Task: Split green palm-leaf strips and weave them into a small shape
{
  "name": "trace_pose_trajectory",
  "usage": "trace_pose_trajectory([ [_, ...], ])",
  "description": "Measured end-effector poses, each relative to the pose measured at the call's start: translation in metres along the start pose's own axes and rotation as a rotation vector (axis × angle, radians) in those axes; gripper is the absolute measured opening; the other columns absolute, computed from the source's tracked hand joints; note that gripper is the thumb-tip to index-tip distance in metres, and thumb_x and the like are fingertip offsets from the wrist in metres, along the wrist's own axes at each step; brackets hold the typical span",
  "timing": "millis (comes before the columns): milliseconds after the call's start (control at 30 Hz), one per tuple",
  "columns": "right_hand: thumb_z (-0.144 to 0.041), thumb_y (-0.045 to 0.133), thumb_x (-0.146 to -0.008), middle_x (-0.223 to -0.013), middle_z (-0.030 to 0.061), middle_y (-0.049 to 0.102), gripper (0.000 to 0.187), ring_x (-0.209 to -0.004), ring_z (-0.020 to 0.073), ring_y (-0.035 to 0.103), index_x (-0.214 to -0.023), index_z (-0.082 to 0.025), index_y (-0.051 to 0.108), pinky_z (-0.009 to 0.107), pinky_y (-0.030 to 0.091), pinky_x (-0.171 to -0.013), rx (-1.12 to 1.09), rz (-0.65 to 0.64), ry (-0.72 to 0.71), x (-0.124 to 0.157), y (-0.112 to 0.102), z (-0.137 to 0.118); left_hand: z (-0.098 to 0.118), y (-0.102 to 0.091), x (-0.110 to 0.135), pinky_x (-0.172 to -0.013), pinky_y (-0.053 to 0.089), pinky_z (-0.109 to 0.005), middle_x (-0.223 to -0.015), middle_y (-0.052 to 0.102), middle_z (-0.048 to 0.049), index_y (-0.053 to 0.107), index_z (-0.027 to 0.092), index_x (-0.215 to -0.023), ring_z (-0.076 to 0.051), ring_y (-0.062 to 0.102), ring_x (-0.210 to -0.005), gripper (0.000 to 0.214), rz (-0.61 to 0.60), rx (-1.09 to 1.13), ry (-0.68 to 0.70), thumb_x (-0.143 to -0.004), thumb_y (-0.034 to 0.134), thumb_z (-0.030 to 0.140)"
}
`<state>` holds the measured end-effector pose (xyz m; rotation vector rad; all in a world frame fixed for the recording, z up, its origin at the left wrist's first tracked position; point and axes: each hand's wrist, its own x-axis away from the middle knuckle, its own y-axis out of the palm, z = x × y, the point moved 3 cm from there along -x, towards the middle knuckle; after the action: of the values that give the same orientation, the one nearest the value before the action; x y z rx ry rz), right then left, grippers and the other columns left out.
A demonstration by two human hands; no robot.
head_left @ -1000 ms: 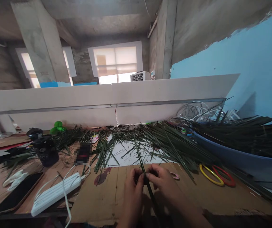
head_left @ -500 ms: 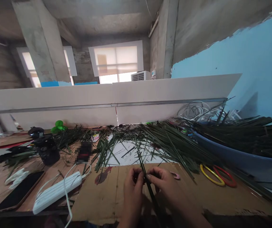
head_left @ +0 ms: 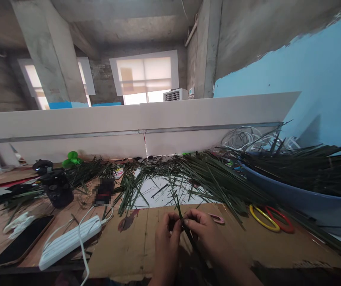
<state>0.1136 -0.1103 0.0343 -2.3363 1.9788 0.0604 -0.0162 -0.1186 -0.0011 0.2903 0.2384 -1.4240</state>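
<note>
The left hand (head_left: 167,242) and right hand (head_left: 208,234) meet, pinching one narrow dark green leaf strip (head_left: 179,212) between them above a brown cardboard sheet (head_left: 119,248) at the near edge of the wooden bench (head_left: 66,210). Many loose green strips (head_left: 215,178) lie heaped towards the bench's far edge, and a long bundle of dark strips (head_left: 301,163) fills a shallow blue basin (head_left: 289,194) at the right end. No finished piece can be made out.

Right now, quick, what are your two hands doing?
Left hand: closed, pinching a green leaf strip.
Right hand: closed, pinching the same strip.
</note>
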Motion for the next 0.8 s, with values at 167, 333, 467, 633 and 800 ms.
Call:
trace_pose_trajectory([
  [167, -0.027, 0.057, -0.068, -0.062, -0.0046, 0.05, 0.007, -0.058, 0.0132, 0.044, -0.067, -0.021, 0.055, 0.025, 0.033, -0.054, -0.047, 0.009, -0.013, -0.001, 0.002, 0.006, 0.003, -0.003, 0.004, -0.071, 0.046, -0.03, -0.079, 0.064, -0.0029, 0.063, 0.021, -0.083, -0.021, 0.059, -0.077, 0.014, -0.006, -0.072, 0.052, -0.089, 0.061, 0.034],
  [333, -0.028, 0.059, -0.069, -0.064, -0.0034, 0.053, 0.009, -0.062, 0.0149, 0.048, -0.066, -0.02, 0.056, 0.026, 0.037, -0.058, -0.026, 0.019, -0.036, -0.001, 0.0, 0.011, 0.011, -0.002, 0.007, -0.072, 0.047, -0.029, -0.079, 0.064, -0.003, 0.065, 0.021, -0.082, -0.021, 0.06, -0.077, 0.016, -0.018, -0.055, 0.097, -0.089, 0.062, 0.035],
  [467, -0.037, 0.062, -0.076, -0.068, -0.0014, 0.059, 0.017, -0.065, 0.0166, 0.053, -0.072, -0.02, 0.06, 0.028, 0.041, -0.063, -0.013, -0.03, -0.071, 0.0, -0.002, 0.008, 0.008, -0.001, 0.004, -0.072, 0.049, -0.03, -0.081, 0.067, -0.0044, 0.066, 0.02, -0.085, -0.022, 0.062, -0.078, 0.022, -0.007, 0.06, 0.011, -0.085, 0.066, 0.042],
  [633, -0.037, 0.061, -0.079, -0.069, -0.0007, 0.06, 0.018, -0.063, 0.0167, 0.053, -0.074, -0.02, 0.061, 0.028, 0.039, -0.057, 0.077, 0.02, -0.068, 0.002, -0.007, 0.006, 0.0, 0.003, 0.003, -0.066, 0.049, -0.028, -0.081, 0.068, -0.0048, 0.067, 0.018, -0.085, -0.019, 0.061, -0.075, 0.026, -0.061, 0.14, -0.091, -0.082, 0.071, 0.044],
  [800, -0.033, 0.061, -0.081, -0.075, 0.002, 0.066, 0.015, -0.079, 0.0225, 0.062, -0.078, -0.019, 0.066, 0.032, 0.046, -0.071, 0.097, 0.001, -0.119, 0.003, -0.01, 0.009, -0.003, 0.001, 0.001, -0.061, 0.048, -0.025, -0.072, 0.062, -0.001, 0.064, 0.018, -0.076, -0.016, 0.057, -0.068, 0.033, 0.008, 0.22, -0.12, -0.074, 0.078, 0.047],
])
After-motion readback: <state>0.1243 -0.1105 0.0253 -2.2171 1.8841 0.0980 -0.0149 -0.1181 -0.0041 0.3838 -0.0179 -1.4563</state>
